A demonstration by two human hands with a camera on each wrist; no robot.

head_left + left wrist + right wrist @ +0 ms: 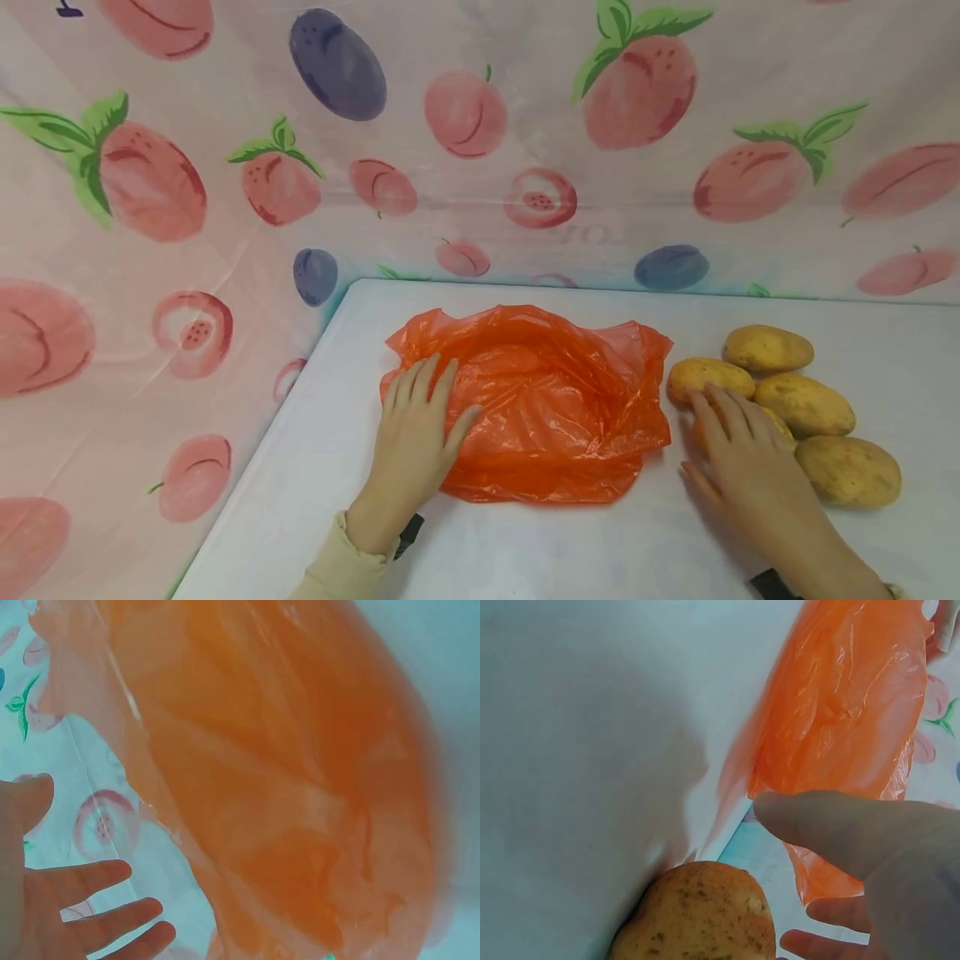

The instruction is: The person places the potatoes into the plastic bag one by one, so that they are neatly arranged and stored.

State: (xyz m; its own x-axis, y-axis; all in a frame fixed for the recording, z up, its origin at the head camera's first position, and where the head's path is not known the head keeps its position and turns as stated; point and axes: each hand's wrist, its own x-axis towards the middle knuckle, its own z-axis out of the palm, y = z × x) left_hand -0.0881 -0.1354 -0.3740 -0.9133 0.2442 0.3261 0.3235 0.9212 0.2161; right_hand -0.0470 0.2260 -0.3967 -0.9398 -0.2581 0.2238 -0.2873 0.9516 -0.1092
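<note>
An orange plastic bag [540,408] lies spread on the table, its mouth gaping and its rim crumpled. My left hand [412,442] is at the bag's left side with fingers extended; in the left wrist view its fingers [112,915] are spread beside the thin plastic. To the right of the bag, several yellow potatoes [806,404] lie grouped. Over the near-left part of this group is my right hand [757,475], its fingertips near the leftmost potato [705,375] and partly hiding another potato [780,425]. The right wrist view shows a straight thumb [802,817] above a speckled potato [705,915].
A white-covered table [585,550] bears everything. Behind it and along its left side hangs a pink curtain [247,50] printed with fruit. A dark strap [408,533] is on the left wrist. The rearmost potato [768,348] lies near the back edge.
</note>
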